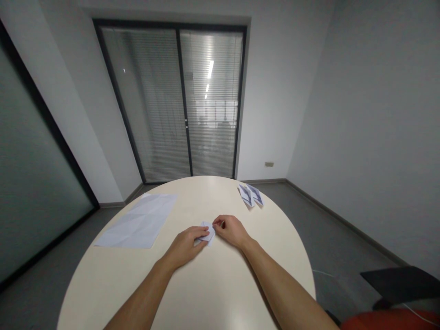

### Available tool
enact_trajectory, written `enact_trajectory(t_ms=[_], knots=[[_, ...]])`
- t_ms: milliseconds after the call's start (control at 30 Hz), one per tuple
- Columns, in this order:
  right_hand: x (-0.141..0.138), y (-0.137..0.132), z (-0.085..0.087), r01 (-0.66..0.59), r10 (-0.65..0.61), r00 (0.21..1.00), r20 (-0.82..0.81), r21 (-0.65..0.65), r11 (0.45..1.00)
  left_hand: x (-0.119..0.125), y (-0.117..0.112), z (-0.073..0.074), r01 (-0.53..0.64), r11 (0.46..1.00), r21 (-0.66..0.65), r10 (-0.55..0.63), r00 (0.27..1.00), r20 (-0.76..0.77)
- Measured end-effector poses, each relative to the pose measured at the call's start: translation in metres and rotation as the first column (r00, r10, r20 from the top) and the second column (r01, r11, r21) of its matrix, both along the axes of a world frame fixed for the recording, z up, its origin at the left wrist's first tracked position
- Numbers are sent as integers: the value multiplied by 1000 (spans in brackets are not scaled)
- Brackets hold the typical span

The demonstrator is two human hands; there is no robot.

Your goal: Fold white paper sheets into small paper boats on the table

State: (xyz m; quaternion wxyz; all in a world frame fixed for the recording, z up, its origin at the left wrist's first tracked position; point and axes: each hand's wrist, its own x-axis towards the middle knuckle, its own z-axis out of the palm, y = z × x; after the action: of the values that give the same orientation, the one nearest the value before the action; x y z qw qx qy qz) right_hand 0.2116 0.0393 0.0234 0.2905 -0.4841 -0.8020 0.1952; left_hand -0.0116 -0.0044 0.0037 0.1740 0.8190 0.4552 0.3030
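A small piece of folded white paper [209, 233] lies at the middle of the round table [206, 284], between my two hands. My left hand [187, 246] grips it from the left, fingers over its top and thumb along the near side. At its right edge, my right hand [231, 229] is closed in a pinch, thumb and fingertips meeting at the paper. Part of the folded piece is hidden under my left fingers.
A large creased white sheet [140, 222] lies flat on the left of the table. Two folded paper pieces [250, 195] with dark markings rest near the far right edge. A black and red chair [388, 316] stands at lower right.
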Motion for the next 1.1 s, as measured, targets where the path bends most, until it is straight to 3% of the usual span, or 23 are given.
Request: enact_trajectory(t_ms=[367,633,867,1100], knots=[[1,4,-8,-8,8,1000,13,-9,1000,1,-1,1,30,999,22,-28,998,-54],[2,4,-10,-83,82,996,23,46,996,0,0,0,30,999,17,-29,998,-47],[3,5,-11,-133,129,990,60,68,989,-6,8,-11,-115,987,114,126,987,-96],[4,6,-15,-327,313,944,100,181,928,-8,9,-12,-113,987,111,129,979,-155]])
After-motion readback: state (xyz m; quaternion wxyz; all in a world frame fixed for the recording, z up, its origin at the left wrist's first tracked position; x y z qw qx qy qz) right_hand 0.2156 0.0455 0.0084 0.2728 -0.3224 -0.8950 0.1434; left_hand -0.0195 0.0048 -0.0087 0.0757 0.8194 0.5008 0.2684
